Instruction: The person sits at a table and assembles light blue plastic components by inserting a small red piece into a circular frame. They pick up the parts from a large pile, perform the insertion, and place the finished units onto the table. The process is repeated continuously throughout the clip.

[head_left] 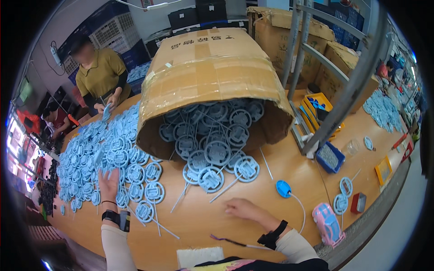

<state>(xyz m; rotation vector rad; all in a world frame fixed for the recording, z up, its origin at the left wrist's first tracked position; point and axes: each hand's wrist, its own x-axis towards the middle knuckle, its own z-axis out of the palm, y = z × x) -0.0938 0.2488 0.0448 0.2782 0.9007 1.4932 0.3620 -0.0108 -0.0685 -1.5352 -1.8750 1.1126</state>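
Observation:
My left hand (108, 185) reaches to the near edge of a large heap of light-blue plastic wheel-shaped parts (81, 158), its fingers stretched out. Just past the fingertips a light-blue part (98, 156) stands edge-on; whether they touch it I cannot tell. Over bare tabletop, my right hand (246, 210) is loosely bent with nothing visible in it. Between and beyond my hands, a big cardboard box (208, 81) lies on its side, its mouth toward me. More wheel parts with thin rods (217, 152) spill from it onto the wooden table (190, 226).
At right are a pink toy car (327, 223), a blue oval piece with a cord (283, 189), a blue tray (330, 157), yellow bins (318, 113) and a metal frame (348, 90). A person (101, 74) handles a blue part at the far left.

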